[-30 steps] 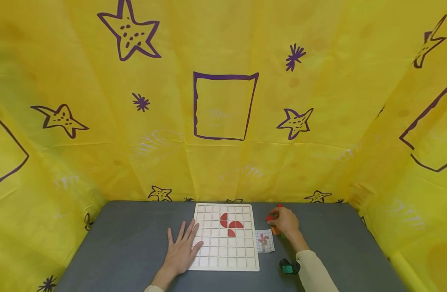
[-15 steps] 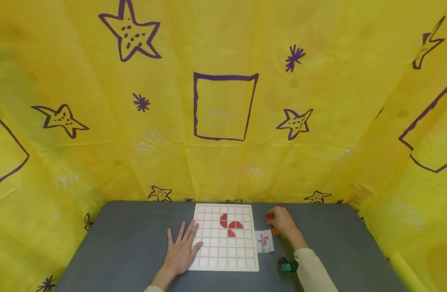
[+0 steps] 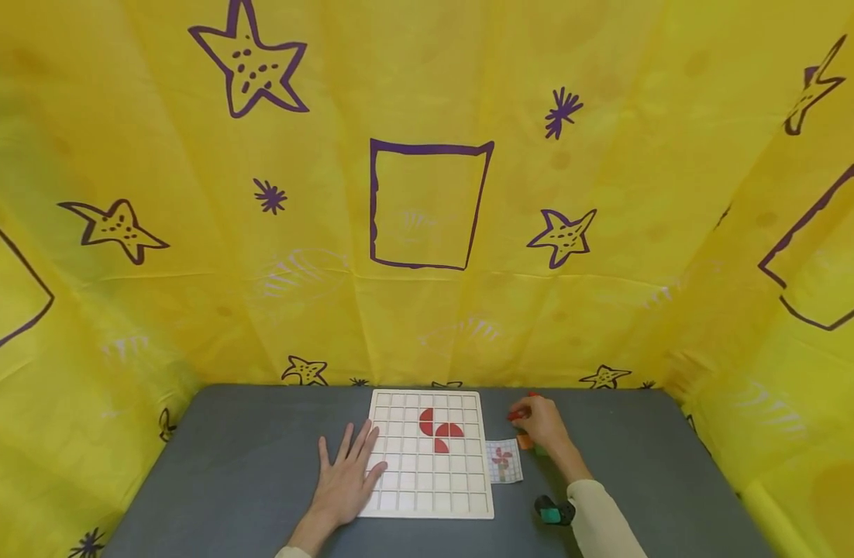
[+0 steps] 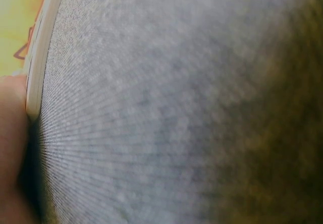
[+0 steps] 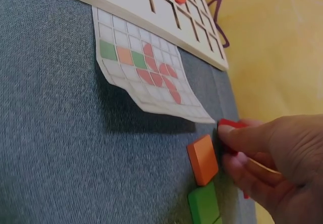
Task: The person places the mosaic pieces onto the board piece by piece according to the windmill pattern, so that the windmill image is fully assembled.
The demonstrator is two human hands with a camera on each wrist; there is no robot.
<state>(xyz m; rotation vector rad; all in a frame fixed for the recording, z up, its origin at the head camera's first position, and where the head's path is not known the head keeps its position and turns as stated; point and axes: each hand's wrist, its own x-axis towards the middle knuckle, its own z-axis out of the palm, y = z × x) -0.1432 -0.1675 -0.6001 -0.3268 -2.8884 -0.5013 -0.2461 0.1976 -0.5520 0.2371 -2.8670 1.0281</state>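
My left hand (image 3: 343,480) lies with spread fingers on the left edge of a white gridded board (image 3: 434,504). Several red curved pieces (image 3: 452,429) sit in the board's upper cells. Beyond the board's right side, my right hand (image 3: 542,425) pinches a red block (image 5: 231,123) between thumb and fingers; its full shape is covered. More red shows beneath those fingers in the right wrist view. Close to this hand on the table are an orange block (image 5: 204,159) and a green block (image 5: 204,204). A printed pattern card (image 5: 116,32) lies against the board, its near edge curling up.
The dark grey table (image 3: 259,434) is enclosed by yellow cloth walls (image 3: 427,325) printed with stars. A black and teal device (image 3: 554,511) is beside the right sleeve. The left wrist view mostly holds blurred tabletop (image 4: 141,103) and the board's edge (image 4: 43,52).
My right hand has shifted only slightly among the blocks, its fingers still on red. The left hand and the pieces on the board have stayed put.
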